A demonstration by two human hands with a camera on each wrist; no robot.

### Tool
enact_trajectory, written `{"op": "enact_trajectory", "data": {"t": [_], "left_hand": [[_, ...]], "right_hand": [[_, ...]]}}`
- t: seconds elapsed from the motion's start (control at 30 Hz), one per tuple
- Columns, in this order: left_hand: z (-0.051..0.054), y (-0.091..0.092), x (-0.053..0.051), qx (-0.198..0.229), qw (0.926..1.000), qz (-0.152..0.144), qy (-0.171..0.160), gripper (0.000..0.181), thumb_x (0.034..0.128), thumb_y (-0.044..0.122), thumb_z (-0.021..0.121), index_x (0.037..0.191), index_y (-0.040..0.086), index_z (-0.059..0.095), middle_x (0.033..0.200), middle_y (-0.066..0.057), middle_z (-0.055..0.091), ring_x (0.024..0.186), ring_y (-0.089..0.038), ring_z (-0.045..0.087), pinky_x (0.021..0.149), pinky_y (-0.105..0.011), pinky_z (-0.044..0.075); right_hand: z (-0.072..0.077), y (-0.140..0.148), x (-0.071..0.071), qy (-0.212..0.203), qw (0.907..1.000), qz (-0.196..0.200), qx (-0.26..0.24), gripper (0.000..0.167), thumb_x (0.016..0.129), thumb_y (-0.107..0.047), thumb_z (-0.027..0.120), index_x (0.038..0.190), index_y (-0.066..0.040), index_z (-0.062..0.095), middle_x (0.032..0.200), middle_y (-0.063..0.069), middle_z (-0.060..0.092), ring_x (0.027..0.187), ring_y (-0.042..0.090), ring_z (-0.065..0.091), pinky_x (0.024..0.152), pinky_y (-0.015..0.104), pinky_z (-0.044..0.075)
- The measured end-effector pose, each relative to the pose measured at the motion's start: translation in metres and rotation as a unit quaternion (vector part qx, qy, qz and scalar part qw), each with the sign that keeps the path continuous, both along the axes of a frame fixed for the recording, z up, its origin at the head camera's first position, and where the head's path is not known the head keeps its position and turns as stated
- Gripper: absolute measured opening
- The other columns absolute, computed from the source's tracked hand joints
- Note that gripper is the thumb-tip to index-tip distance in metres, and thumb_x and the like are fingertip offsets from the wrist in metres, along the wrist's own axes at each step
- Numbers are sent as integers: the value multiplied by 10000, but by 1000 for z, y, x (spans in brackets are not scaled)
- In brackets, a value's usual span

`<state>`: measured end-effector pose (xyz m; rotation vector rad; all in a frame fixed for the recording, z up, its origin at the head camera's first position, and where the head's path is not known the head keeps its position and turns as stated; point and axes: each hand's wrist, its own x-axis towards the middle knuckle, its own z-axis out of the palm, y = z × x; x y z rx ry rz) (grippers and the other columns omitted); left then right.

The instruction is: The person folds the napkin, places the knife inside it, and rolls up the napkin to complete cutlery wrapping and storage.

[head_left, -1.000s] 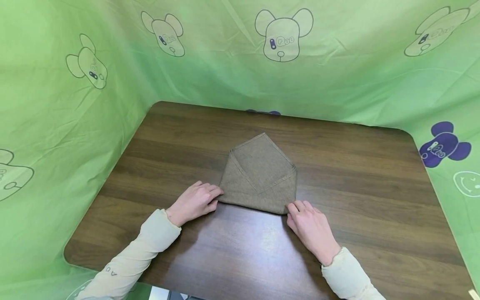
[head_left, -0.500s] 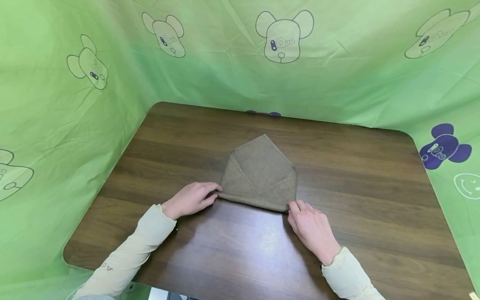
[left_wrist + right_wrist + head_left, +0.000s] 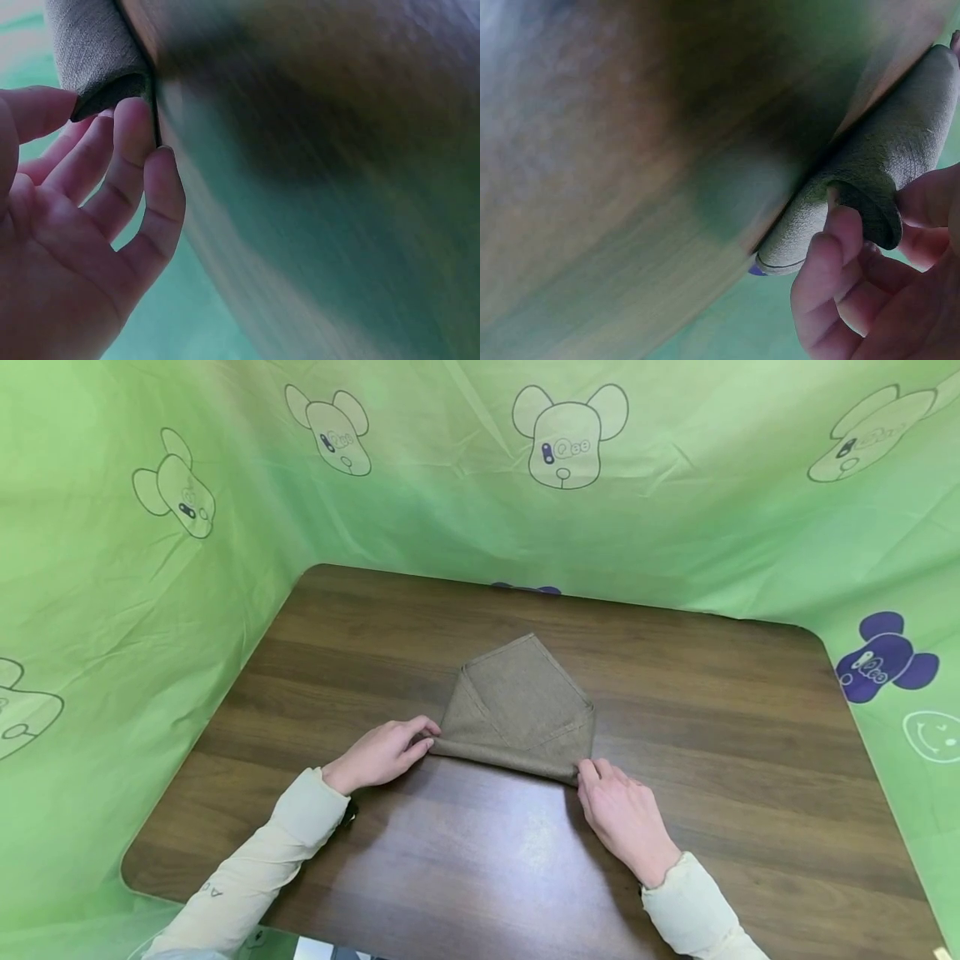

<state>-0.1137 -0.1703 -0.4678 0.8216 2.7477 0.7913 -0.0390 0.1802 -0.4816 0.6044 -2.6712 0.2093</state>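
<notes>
A brown cloth (image 3: 528, 693), folded with its sides tucked in and a point at the far end, lies on the wooden table. Its near edge is turned up in a rolled fold. My left hand (image 3: 384, 753) pinches the left end of that fold between thumb and fingers. At the right end, my right hand (image 3: 621, 814) grips the same fold. The left wrist view shows the curled cloth edge (image 3: 101, 52) between thumb and fingertips. In the right wrist view, the rolled cloth end (image 3: 877, 180) sits between thumb and fingers, open like a tube.
The dark wooden table (image 3: 712, 718) has rounded corners and extends to all sides of the cloth. Green curtains (image 3: 450, 493) with bear-head prints hang behind and beside it. Below the table's front edge, a white object (image 3: 313, 948) is partly visible.
The cloth's near edge has lifted and rolled away from me, making a thicker fold. My left hand has shifted slightly up with it, while the right hand stays nearly in place.
</notes>
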Motion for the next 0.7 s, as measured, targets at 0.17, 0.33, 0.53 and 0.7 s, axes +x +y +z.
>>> {"op": "enact_trajectory", "data": {"t": [0.17,0.33,0.53,0.7], "left_hand": [[0,0,-1,70,10000,48,-30,196,990,187,522,1151,123,613,1069,-27,712,986,-152,666,860,-369,518],[1,2,-1,142,9997,107,-140,201,994,177,509,1157,107,604,1037,-28,710,950,-137,663,845,-356,520],[2,5,-2,185,9997,138,-60,216,996,151,495,1183,80,577,904,10,674,772,-90,601,732,-306,502],[2,7,-4,196,9997,141,-88,253,999,149,486,1234,71,538,805,48,619,641,-53,511,643,-243,455]], "right_hand": [[1,-1,0,-198,9997,-112,-4,98,892,-114,562,961,-45,574,760,79,581,618,298,582,426,398,434],[2,-1,1,-426,9988,-229,-10,71,922,-127,534,952,-67,559,754,72,563,625,298,580,422,404,433],[5,-2,-1,-520,9982,-288,-24,50,920,-102,560,953,-66,551,727,78,562,614,305,577,406,405,421],[6,-2,-3,-605,9977,-294,-102,76,922,-97,569,973,-46,545,704,96,563,610,318,575,401,415,415]]}}
